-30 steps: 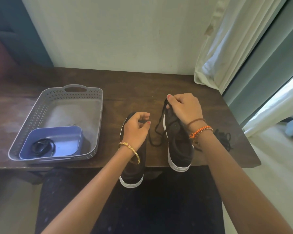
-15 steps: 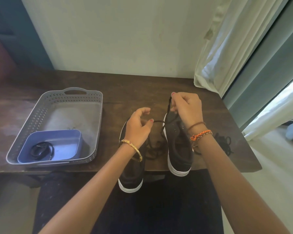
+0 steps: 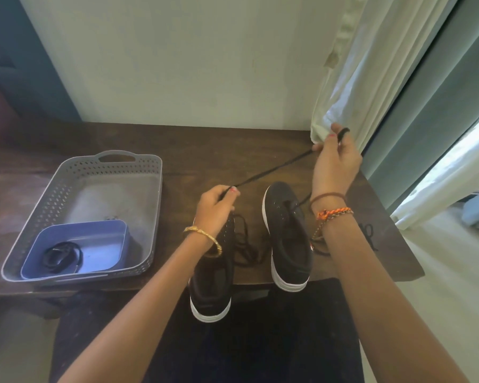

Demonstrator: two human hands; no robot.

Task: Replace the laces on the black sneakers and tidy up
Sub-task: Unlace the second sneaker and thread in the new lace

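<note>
Since a moment ago the right hand (image 3: pixel 335 164) has drawn the lace (image 3: pixel 274 170) up and far-right from the right sneaker (image 3: pixel 286 236), while the left hand (image 3: pixel 215 207) pinches its other end taut, indicating the old lace is nearly out.

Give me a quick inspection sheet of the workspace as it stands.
Surface: dark wooden table, scuffed.
Job's things: two black sneakers, heels overhanging the near edge; black lace stretched taut between both hands; loose lace between the shoes.
Clutter: grey basket holding a blue tub with a coiled lace; another lace pile at right.
Grippers: left hand and right hand each pinch the lace.
Cables: nothing seen.
Surroundings: pale wall, curtain.
</note>
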